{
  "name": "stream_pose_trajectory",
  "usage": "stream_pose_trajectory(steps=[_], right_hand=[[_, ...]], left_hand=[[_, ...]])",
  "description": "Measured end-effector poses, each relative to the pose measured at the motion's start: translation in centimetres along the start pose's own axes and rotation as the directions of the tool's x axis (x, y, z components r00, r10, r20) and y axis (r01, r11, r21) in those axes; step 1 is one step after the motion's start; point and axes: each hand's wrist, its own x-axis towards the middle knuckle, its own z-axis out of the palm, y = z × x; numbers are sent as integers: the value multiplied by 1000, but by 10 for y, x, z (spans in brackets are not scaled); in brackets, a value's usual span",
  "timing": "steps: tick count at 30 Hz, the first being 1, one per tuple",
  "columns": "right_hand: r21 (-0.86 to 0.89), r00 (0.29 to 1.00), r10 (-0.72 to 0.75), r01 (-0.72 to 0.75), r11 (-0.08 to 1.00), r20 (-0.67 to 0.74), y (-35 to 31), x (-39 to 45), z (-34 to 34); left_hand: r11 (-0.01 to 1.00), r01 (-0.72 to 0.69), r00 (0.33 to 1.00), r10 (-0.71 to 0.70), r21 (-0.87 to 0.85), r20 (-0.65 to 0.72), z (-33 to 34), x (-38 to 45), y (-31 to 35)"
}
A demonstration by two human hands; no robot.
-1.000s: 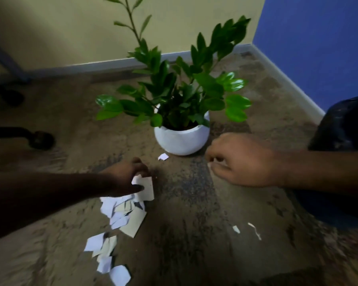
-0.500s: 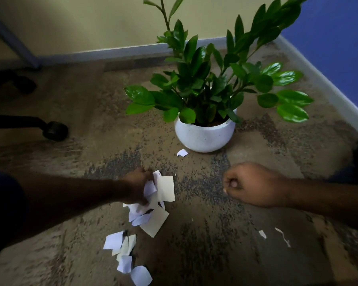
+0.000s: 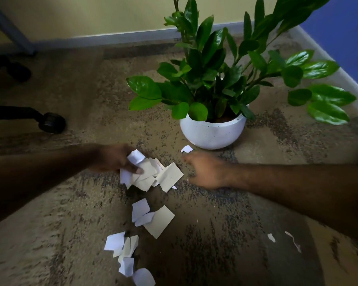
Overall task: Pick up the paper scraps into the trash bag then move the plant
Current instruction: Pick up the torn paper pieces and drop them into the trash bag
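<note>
My left hand (image 3: 114, 159) is shut on a bunch of white paper scraps (image 3: 153, 175), held just above the carpet. My right hand (image 3: 206, 172) hovers close to the right of that bunch, fingers curled and blurred; whether it holds a scrap I cannot tell. A single small scrap (image 3: 186, 149) lies by the white pot (image 3: 212, 132) of the green leafy plant (image 3: 219, 65). More scraps (image 3: 151, 216) lie scattered on the carpet nearer to me, and another cluster (image 3: 124, 250) is below them. No trash bag is in view.
A black chair leg with a caster (image 3: 51, 122) stands at the left. Two tiny scraps (image 3: 271, 237) lie at the lower right. A grey baseboard (image 3: 116, 39) runs along the yellow wall; a blue wall (image 3: 343, 34) closes the right corner.
My left hand has lifted more scraps into a thicker bunch. My right hand has moved left, close to the bunch. The view has come nearer to the plant.
</note>
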Motion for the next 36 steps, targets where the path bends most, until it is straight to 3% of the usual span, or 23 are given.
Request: stream_pose_trajectory(steps=[4, 12, 16, 19, 22, 29, 36], right_hand=[[-35, 999, 44, -43, 998, 20, -9, 27, 8], [-68, 957, 150, -137, 988, 248, -31, 58, 24], [-160, 984, 28, 1, 987, 176, -57, 55, 45], [-158, 988, -149, 153, 976, 37, -66, 42, 60], [-121, 970, -243, 241, 963, -3, -65, 30, 65], [-69, 962, -240, 250, 966, 132, -58, 9, 57], [-72, 969, -155, 171, 983, 191, -23, -13, 32]], left_hand=[[997, 22, 992, -13, -76, 124, -14, 0, -11], [993, 88, 985, -75, -82, 157, -27, 3, -31], [991, 102, 980, -86, -87, 177, -28, 8, -38], [990, 110, 983, -95, -92, 156, -27, 11, -35], [991, 118, 980, -108, -56, 165, -27, 12, -33], [993, 117, 981, -118, 21, 152, -17, 12, -19], [993, 92, 984, -102, 78, 143, 0, 8, -4]])
